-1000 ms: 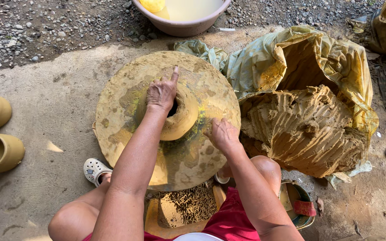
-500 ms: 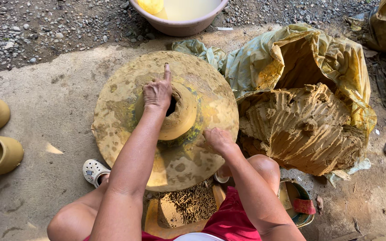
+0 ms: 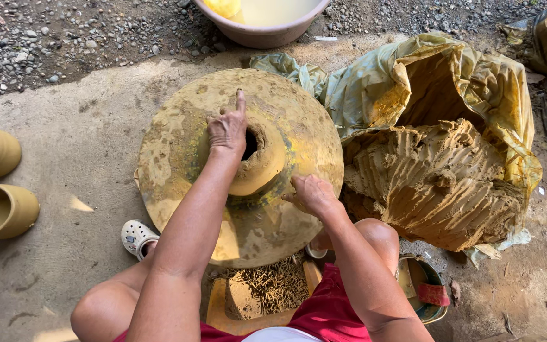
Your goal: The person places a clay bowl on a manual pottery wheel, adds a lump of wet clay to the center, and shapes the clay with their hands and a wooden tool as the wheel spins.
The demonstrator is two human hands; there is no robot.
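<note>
Looking down in the head view, I see my left hand (image 3: 228, 132) draped over the pot (image 3: 257, 158) at the wheel (image 3: 178, 158) centre, forefinger stretched far, thumb hidden in the mouth. My right hand (image 3: 311, 193) presses loosely curled on the wheel, near-right of the pot, grasping nothing. Clay (image 3: 432, 183) lies right.

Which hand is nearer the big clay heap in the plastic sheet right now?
Right. The right hand rests on the wheel's near edge, just beside the clay heap. The left hand sits on the small pot at the centre, farther away.
</note>
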